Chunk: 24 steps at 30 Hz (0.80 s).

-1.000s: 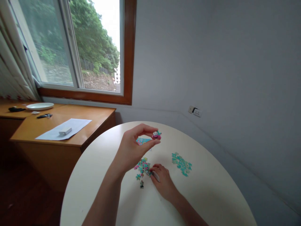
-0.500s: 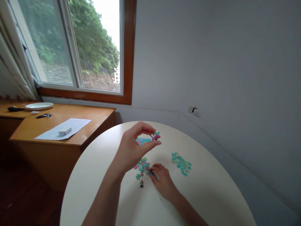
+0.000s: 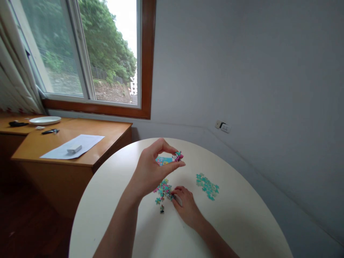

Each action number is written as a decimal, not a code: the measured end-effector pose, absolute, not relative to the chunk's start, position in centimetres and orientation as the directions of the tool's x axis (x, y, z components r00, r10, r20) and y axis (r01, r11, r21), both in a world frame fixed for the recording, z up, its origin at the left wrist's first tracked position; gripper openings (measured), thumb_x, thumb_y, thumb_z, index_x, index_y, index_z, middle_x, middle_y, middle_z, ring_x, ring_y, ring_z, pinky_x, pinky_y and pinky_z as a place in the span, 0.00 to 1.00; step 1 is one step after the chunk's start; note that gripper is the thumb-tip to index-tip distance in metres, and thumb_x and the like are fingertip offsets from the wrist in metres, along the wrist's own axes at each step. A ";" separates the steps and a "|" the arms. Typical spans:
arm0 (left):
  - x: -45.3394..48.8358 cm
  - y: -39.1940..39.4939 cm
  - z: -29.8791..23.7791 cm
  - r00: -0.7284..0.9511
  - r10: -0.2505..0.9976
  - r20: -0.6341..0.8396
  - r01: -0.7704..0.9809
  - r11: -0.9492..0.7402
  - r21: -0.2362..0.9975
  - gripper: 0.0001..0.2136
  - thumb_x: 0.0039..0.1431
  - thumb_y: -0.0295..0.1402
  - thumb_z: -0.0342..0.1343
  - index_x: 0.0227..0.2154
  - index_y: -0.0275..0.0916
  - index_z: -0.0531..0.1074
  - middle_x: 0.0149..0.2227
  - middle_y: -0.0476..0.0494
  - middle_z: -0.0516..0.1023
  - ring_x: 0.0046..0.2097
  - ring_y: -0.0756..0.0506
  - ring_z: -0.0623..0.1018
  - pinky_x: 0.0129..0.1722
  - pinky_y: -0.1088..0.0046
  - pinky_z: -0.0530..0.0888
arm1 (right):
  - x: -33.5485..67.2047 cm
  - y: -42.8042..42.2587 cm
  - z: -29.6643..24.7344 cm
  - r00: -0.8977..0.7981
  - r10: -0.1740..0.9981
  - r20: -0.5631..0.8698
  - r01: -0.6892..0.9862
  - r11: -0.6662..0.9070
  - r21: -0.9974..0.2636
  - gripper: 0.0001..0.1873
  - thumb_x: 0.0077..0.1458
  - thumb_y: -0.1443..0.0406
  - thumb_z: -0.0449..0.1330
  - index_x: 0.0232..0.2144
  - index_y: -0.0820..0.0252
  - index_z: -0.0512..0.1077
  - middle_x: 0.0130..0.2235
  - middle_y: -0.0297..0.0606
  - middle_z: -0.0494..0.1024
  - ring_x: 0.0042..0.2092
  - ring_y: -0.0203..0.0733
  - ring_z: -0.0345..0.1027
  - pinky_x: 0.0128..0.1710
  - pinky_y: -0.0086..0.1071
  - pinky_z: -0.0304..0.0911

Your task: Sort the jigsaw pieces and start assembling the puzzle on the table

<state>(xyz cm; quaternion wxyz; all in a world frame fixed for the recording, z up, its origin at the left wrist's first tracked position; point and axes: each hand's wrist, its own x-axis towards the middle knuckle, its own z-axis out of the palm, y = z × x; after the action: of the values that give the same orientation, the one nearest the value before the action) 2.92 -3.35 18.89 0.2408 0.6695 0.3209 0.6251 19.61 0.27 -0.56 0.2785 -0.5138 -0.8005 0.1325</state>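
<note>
Puzzle piece [image 3: 177, 156] pinched in left hand's [image 3: 152, 169] fingertip grip, above the table [image 3: 236, 222].

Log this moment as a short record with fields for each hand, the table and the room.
Left: left hand raised above the round white table, pinch grip on a small pink-and-teal jigsaw piece
Right: right hand low on that table, fingertips at a loose pink-and-teal jigsaw cluster; grip unclear
Table: separate teal jigsaw cluster to the right; blue printed card behind the raised hand
Room: wooden desk with white paper sheet and white plate; window
</note>
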 end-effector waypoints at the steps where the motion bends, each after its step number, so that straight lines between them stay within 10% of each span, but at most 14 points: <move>1: 2.9 -3.3 18.9 0.014 0.729 0.684 0.131 -0.680 0.722 0.12 0.41 0.32 0.65 0.26 0.37 0.67 0.28 0.48 0.73 0.33 0.48 0.75 0.36 0.72 0.72 | 19.6 0.3 -0.5 -0.316 0.897 0.310 0.749 0.436 -0.498 0.11 0.50 0.70 0.54 0.37 0.57 0.71 0.43 0.41 0.71 0.48 0.43 0.63 0.49 0.38 0.55; 24: 2.8 -3.3 18.8 0.000 0.725 0.689 0.145 -0.681 0.718 0.15 0.39 0.34 0.66 0.24 0.38 0.64 0.27 0.48 0.72 0.33 0.48 0.73 0.35 0.70 0.73 | 19.6 0.3 -0.6 -0.315 0.896 0.313 0.754 0.437 -0.491 0.11 0.50 0.70 0.54 0.37 0.57 0.72 0.43 0.40 0.72 0.48 0.42 0.63 0.49 0.37 0.56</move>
<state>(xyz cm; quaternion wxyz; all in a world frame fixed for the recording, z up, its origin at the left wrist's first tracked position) 2.84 -3.25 18.78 0.2309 0.6682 0.3258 0.6278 19.62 0.31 -0.62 0.2779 -0.5149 -0.8008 0.1279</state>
